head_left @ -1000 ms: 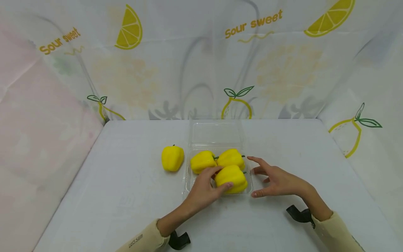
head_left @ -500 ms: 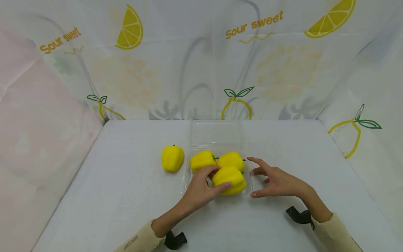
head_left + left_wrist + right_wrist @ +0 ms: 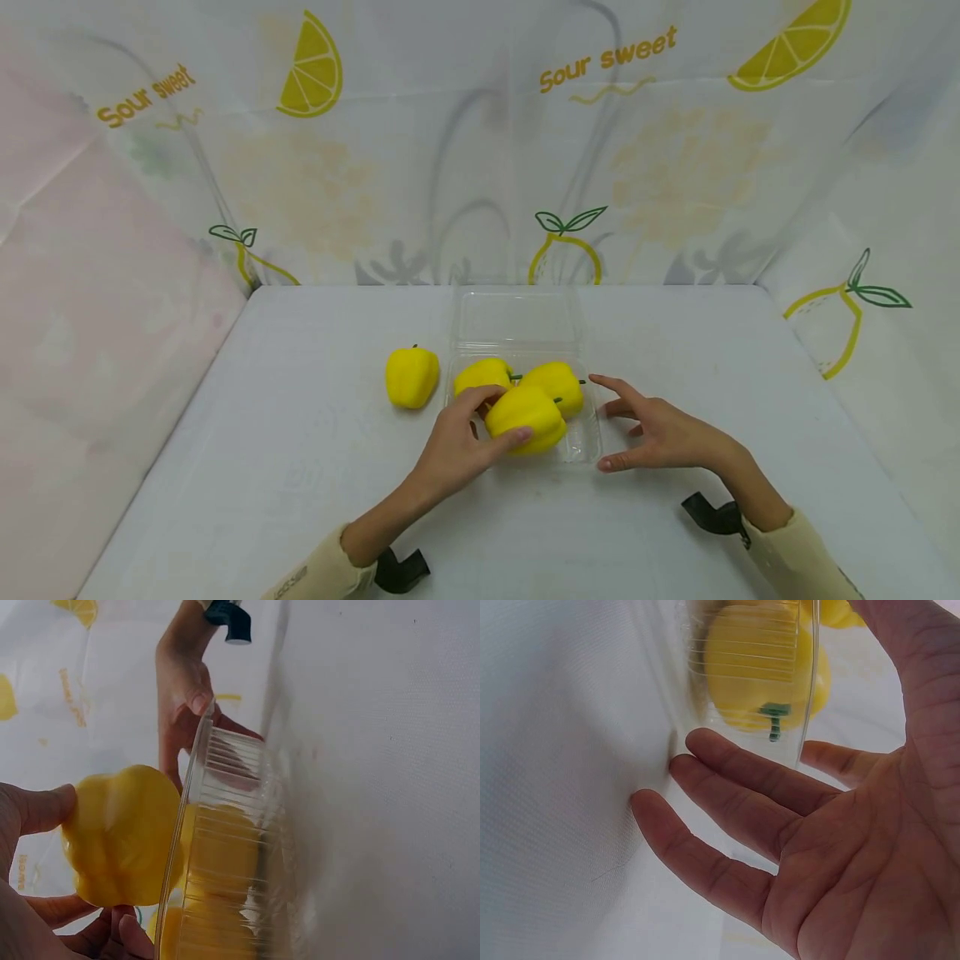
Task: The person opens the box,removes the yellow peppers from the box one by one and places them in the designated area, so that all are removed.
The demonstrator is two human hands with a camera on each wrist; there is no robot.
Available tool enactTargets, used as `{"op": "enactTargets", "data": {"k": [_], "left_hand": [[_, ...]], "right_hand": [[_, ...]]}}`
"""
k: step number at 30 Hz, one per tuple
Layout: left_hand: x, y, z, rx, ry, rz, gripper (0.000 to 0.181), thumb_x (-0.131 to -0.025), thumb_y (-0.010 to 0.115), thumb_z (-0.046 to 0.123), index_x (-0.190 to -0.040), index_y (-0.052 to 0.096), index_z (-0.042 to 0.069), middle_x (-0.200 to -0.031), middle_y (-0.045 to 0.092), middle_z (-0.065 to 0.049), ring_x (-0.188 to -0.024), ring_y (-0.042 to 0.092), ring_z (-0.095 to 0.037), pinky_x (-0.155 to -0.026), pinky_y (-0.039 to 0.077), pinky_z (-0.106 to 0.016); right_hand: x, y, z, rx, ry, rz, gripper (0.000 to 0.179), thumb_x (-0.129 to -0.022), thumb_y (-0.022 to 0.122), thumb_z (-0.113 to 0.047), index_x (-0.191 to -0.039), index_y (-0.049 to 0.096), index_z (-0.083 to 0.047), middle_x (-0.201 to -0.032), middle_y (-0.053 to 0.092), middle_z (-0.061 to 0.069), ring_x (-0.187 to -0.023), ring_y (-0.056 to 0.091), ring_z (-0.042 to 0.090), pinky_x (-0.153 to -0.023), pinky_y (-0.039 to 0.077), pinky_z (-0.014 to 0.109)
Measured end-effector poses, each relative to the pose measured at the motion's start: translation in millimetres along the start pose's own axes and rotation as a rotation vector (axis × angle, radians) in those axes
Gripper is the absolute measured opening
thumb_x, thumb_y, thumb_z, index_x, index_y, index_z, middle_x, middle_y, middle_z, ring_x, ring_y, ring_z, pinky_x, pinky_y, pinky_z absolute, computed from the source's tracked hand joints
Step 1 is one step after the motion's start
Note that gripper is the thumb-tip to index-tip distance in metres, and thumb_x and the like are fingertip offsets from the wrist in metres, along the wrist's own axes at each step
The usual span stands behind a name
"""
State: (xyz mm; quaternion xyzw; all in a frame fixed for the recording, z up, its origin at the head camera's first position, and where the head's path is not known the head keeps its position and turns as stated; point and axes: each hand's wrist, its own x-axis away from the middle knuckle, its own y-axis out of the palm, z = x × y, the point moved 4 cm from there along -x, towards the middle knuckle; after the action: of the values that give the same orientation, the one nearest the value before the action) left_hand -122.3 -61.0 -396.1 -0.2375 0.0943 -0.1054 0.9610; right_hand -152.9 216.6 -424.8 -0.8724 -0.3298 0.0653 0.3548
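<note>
My left hand [image 3: 456, 446] grips a yellow bell pepper [image 3: 527, 421] between thumb and fingers, over the front part of a clear plastic clamshell box [image 3: 585, 448]. In the left wrist view this held pepper [image 3: 127, 832] is level with and above the box rim. Two more yellow bell peppers lie inside at the back: the left one [image 3: 480, 373], partly covered by my left fingers, and the right one [image 3: 561, 385], its green stem toward the right. My right hand [image 3: 652, 433] is beside the box's right wall, fingers spread and loosely bent, holding nothing.
Another yellow bell pepper [image 3: 412, 377] stands on the white table [image 3: 322, 467] left of the box. The box's lid [image 3: 517, 318] lies folded back behind it. A printed lemon curtain [image 3: 480, 150] borders the table's back. Black wrist mounts [image 3: 402, 572] sit under both sleeves.
My left hand has drawn the pepper leftward from the box's front right, showing bare box bottom there. The back right pepper has shifted slightly. My right hand stays put.
</note>
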Motion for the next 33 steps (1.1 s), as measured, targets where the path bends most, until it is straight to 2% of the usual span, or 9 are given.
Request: {"op": "enactTargets", "data": {"k": [8, 15, 22, 33], "left_hand": [[1.4, -10.2, 0.0, 0.004, 0.006, 0.058, 0.057, -0.076, 0.086, 0.036, -0.122, 0.063, 0.01, -0.105, 0.06, 0.006, -0.092, 0.052, -0.013, -0.072, 0.047, -0.035], [3.0, -20.0, -0.9, 0.004, 0.008, 0.114, 0.056, -0.075, 0.087, 0.035, -0.12, 0.063, 0.011, -0.103, 0.059, 0.005, -0.09, 0.05, -0.014, -0.069, 0.043, -0.029], [2.8, -30.0, -2.9, 0.029, 0.03, 0.157, 0.054, -0.074, 0.088, 0.033, -0.118, 0.064, 0.013, -0.099, 0.059, 0.005, -0.088, 0.05, -0.015, -0.067, 0.041, -0.028], [1.9, -49.4, -7.8, -0.042, 0.055, 0.234, 0.055, -0.072, 0.089, 0.036, -0.117, 0.065, 0.014, -0.102, 0.061, 0.007, -0.087, 0.051, -0.013, -0.066, 0.041, -0.028]], "right_hand": [[0.3, -2, 0, 0.004, -0.002, 0.0, 0.107, -0.075, 0.083, -0.049, -0.155, 0.018, -0.017, -0.128, 0.061, 0.014, -0.119, 0.058, 0.028, -0.085, 0.054, 0.043], [0.1, -1, 1, 0.001, -0.001, -0.006, 0.107, -0.076, 0.082, -0.049, -0.155, 0.018, -0.018, -0.128, 0.06, 0.015, -0.119, 0.058, 0.028, -0.086, 0.053, 0.042], [0.5, -1, 0, 0.0, -0.001, -0.004, 0.107, -0.076, 0.082, -0.051, -0.155, 0.018, -0.017, -0.127, 0.061, 0.013, -0.118, 0.058, 0.027, -0.085, 0.054, 0.042], [0.3, -1, 0, 0.002, -0.003, -0.004, 0.107, -0.076, 0.082, -0.05, -0.155, 0.019, -0.017, -0.127, 0.061, 0.014, -0.118, 0.058, 0.028, -0.085, 0.054, 0.042]]}}
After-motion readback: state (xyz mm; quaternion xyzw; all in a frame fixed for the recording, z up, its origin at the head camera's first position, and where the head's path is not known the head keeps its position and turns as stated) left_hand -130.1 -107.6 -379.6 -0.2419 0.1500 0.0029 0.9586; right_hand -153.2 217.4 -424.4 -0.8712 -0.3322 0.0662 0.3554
